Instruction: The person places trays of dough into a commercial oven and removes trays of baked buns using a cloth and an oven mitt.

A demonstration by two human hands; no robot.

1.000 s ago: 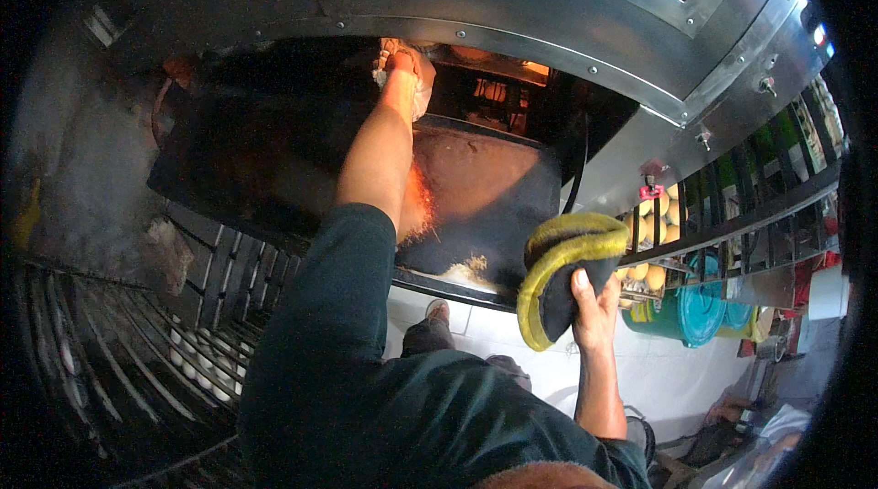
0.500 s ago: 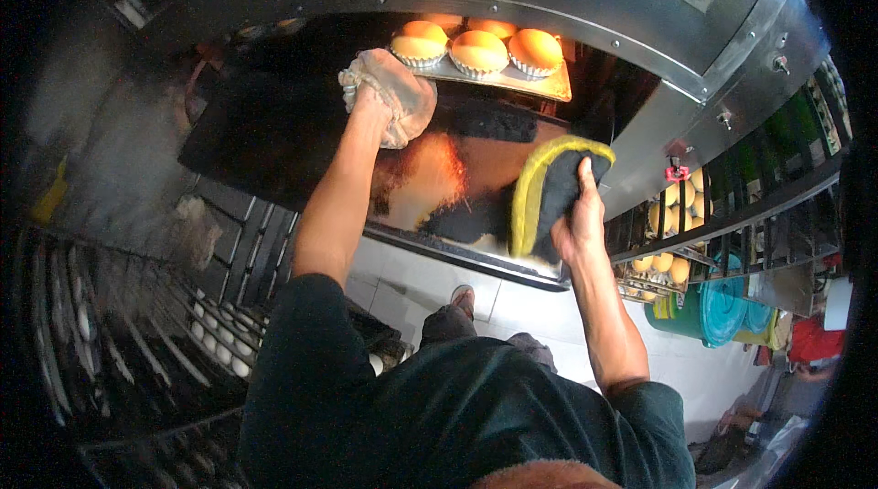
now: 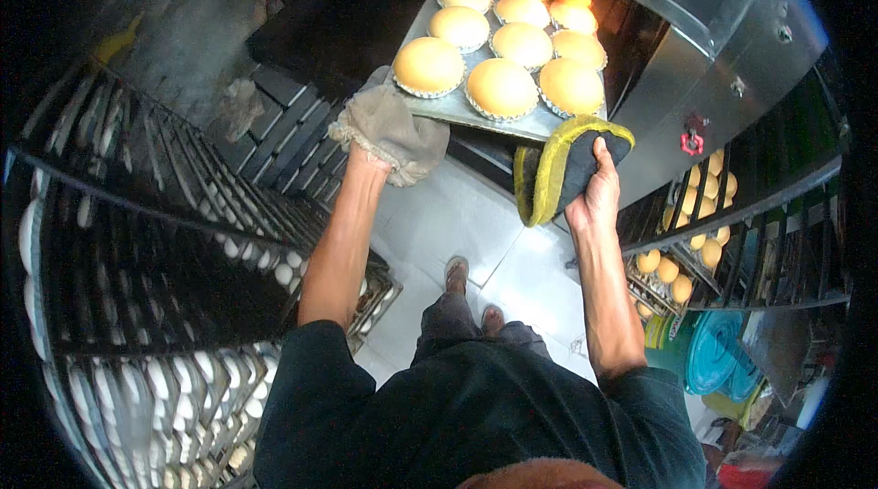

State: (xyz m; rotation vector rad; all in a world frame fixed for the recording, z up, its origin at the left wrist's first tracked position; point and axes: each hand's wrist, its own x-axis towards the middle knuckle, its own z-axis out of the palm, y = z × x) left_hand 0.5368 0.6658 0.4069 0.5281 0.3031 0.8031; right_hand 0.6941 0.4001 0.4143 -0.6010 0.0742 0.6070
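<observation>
A metal tray (image 3: 441,108) holding rows of golden, round buns (image 3: 501,85) in fluted silver cases is partly out of the oven opening (image 3: 637,27). My left hand (image 3: 369,161) grips the tray's front left corner through a crumpled grey-beige cloth (image 3: 400,137), which hides the fingers. My right hand (image 3: 593,193) is closed on a folded black pad with yellow trim (image 3: 540,180), held against the tray's front right corner, with my thumb over the dark fabric.
Dark metal racks holding white dough pieces (image 3: 155,379) stand at my left. At right are racks of baked buns (image 3: 709,214), a red valve handle (image 3: 692,137) on the steel oven body and lidded buckets (image 3: 713,352). My feet stand on white floor tiles (image 3: 485,224).
The tray of buns, hidden a second ago, has come out of the oven toward me. Both hands have moved with it, and the view has tilted, showing more floor and racks.
</observation>
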